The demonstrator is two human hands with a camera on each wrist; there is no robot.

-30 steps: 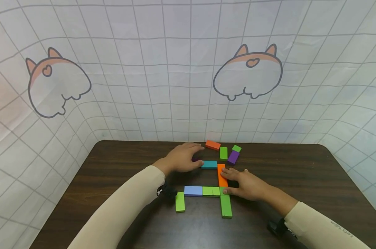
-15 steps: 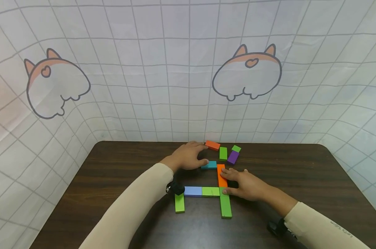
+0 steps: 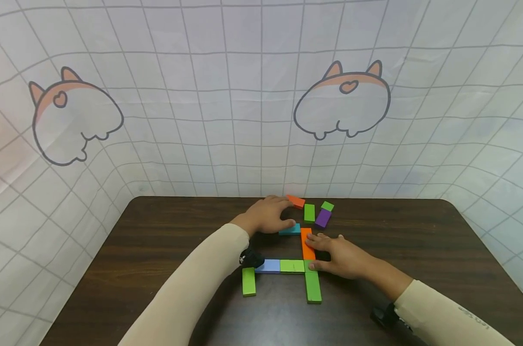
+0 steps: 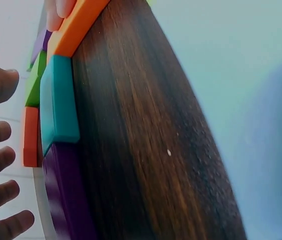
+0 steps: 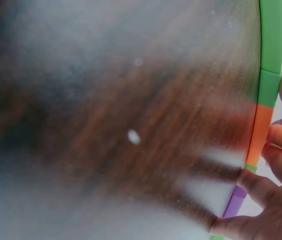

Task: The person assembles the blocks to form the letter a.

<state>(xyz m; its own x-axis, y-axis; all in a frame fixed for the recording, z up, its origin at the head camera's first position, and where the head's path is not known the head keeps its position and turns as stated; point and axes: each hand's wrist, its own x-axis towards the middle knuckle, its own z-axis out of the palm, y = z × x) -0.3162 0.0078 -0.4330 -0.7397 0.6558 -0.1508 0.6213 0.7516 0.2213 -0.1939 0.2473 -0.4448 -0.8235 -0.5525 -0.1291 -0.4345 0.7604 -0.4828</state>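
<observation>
My left hand [image 3: 265, 216] hovers over the teal block [image 3: 290, 229], fingers spread and holding nothing. In the left wrist view a dark purple block [image 4: 69, 195] touches the teal one's end; in the head view the left hand hides it. My right hand [image 3: 345, 257] rests its fingertips on the orange block [image 3: 307, 245], which meets the teal block at a corner. Its thumb touches a small green block [image 3: 308, 263]. Below that lies a longer green block [image 3: 313, 288]; leftward run a lime block [image 3: 292, 266] and a light blue block [image 3: 268, 266].
A lime block [image 3: 249, 282] stands lengthwise at the row's left end, near the left wrist camera [image 3: 252, 258]. Behind are a red-orange block [image 3: 296, 201], a green block [image 3: 309, 213], a purple block [image 3: 323, 218] and a small green block [image 3: 328, 206]. A gridded curtain [image 3: 201, 120] surrounds the dark table [image 3: 157, 240].
My left hand has moved right and slightly away from me, from beside the teal block to above it, leaving the dark purple block hidden beneath. The right hand stays in place.
</observation>
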